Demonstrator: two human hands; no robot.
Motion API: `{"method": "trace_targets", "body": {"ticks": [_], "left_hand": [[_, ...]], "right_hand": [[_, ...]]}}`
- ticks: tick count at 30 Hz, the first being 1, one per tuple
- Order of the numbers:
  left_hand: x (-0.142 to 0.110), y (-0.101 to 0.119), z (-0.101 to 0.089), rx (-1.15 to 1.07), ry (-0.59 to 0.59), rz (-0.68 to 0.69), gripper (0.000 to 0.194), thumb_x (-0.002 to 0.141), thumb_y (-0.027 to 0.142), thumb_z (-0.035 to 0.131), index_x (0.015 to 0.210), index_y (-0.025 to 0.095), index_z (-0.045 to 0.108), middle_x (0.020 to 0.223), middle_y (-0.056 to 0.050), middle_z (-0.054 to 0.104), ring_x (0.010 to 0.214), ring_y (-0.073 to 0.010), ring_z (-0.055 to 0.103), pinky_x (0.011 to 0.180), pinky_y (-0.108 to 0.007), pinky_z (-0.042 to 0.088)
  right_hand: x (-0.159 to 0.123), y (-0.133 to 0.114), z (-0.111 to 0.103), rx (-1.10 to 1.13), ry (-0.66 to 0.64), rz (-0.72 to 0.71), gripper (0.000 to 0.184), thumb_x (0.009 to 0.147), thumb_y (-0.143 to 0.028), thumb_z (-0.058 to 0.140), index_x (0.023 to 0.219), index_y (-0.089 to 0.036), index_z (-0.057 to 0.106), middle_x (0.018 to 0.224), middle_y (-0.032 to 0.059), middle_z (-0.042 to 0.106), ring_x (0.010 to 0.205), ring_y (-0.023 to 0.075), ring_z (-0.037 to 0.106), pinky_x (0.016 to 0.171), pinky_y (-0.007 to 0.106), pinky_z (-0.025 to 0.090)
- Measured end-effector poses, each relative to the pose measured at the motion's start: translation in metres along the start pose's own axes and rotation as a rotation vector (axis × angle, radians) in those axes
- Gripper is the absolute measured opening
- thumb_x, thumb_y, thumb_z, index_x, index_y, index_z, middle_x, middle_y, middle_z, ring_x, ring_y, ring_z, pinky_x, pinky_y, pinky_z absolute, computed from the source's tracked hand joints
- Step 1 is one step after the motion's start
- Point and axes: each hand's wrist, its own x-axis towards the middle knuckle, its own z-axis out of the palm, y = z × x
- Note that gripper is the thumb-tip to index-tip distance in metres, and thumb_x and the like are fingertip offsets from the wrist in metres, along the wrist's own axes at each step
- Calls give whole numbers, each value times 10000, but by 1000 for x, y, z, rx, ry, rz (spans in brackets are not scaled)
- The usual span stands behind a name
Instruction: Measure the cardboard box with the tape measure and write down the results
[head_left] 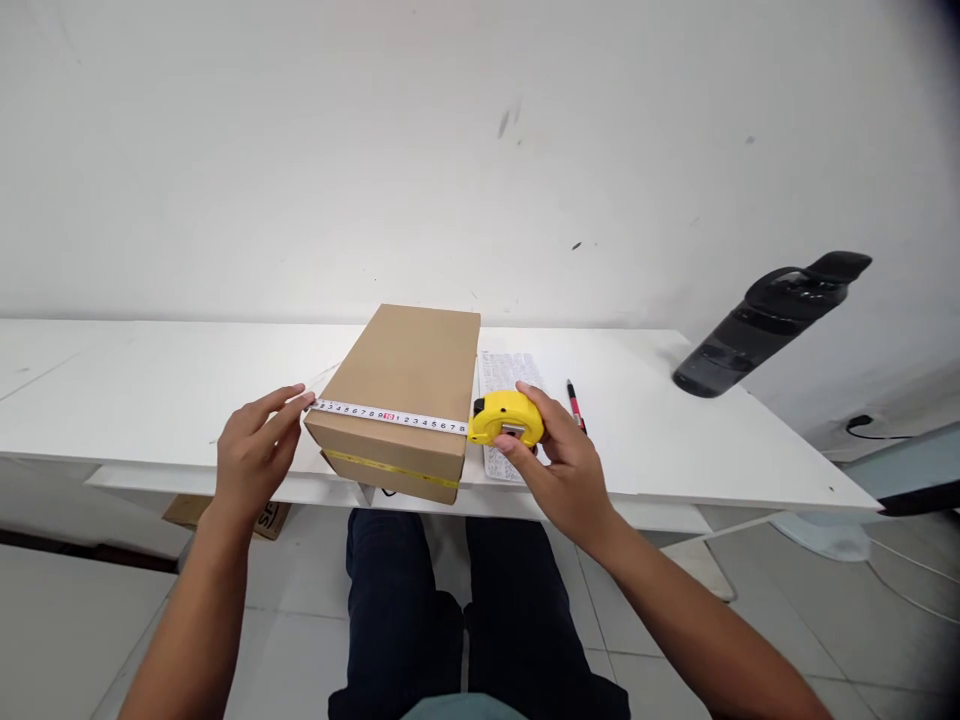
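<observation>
A brown cardboard box [416,360] lies on the white desk, its near end at the front edge. Across its top, close to that end, runs the pulled-out white blade [390,416] of a tape measure, with black numbers and a red 10. My left hand [259,440] pinches the blade's end at the box's left edge; the fingertips hide the end itself. At the right edge, my right hand [566,460] grips the yellow tape measure [507,418] between thumb and fingers, its case against the box. A yellow strip [390,469] crosses the box's near face.
A notebook page with handwriting [510,370] lies right of the box, partly under my right hand. Beyond it is a red and black pen [574,402]. A dark bottle [757,330] stands at the desk's right end. Below the white desk [150,390] sits another carton [271,516].
</observation>
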Motion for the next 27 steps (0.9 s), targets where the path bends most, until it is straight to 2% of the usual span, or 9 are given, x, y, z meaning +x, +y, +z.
{"method": "trace_targets", "body": {"ticks": [3, 11, 13, 17, 21, 24, 27], "left_hand": [[0, 9, -2, -21, -35, 13, 333, 945, 262, 544, 1231, 314, 707, 1312, -64, 713, 1152, -264, 698, 1005, -453, 552], [-4, 15, -5, -130, -74, 13, 424, 969, 233, 525, 1373, 313, 628, 1386, -54, 672, 1246, -254, 656, 1075, -466, 534], [-4, 20, -7, -216, -89, -54, 400, 995, 266, 507, 1371, 323, 629, 1393, -40, 666, 1280, -242, 634, 1117, -469, 511], [-9, 28, -6, -458, -144, -271, 381, 1018, 370, 506, 1368, 298, 638, 1448, -39, 625, 1380, -237, 554, 1207, -478, 431], [-17, 31, -1, -646, -130, -359, 412, 1004, 409, 558, 1397, 301, 617, 1506, -45, 576, 1450, -247, 481, 1242, -470, 384], [-19, 34, 5, -668, -72, -411, 419, 970, 437, 617, 1369, 309, 640, 1486, -47, 595, 1436, -248, 496, 1230, -468, 398], [-17, 39, 10, -720, 37, -494, 370, 900, 439, 712, 1233, 278, 729, 1359, -65, 685, 1313, -252, 605, 1137, -449, 500]], "right_hand": [[1, -2, 2, -13, -6, -21, 530, 936, -492, 644, 1409, -265, 574, 1119, 102, 709, 1039, 279, 684, 831, 420, 620], [1, -2, -1, -35, -1, -38, 521, 933, -465, 656, 1409, -269, 578, 1147, 96, 713, 1025, 270, 687, 849, 418, 608], [1, -1, 0, -35, 3, -30, 523, 929, -465, 661, 1407, -269, 579, 1156, 100, 711, 1034, 275, 687, 853, 424, 608], [0, 1, 1, -17, 10, -19, 533, 920, -460, 677, 1409, -271, 577, 1182, 108, 703, 1044, 280, 685, 848, 431, 611], [-1, -1, 1, 2, 8, -22, 522, 925, -455, 674, 1403, -267, 582, 1197, 111, 699, 1034, 275, 686, 834, 425, 613], [-1, -2, 0, 0, 2, -10, 529, 922, -467, 676, 1399, -258, 585, 1196, 109, 699, 1010, 265, 689, 816, 413, 618], [-1, 0, -1, 8, -12, 24, 539, 917, -473, 681, 1396, -246, 582, 1229, 116, 691, 1017, 262, 688, 827, 411, 619]]}}
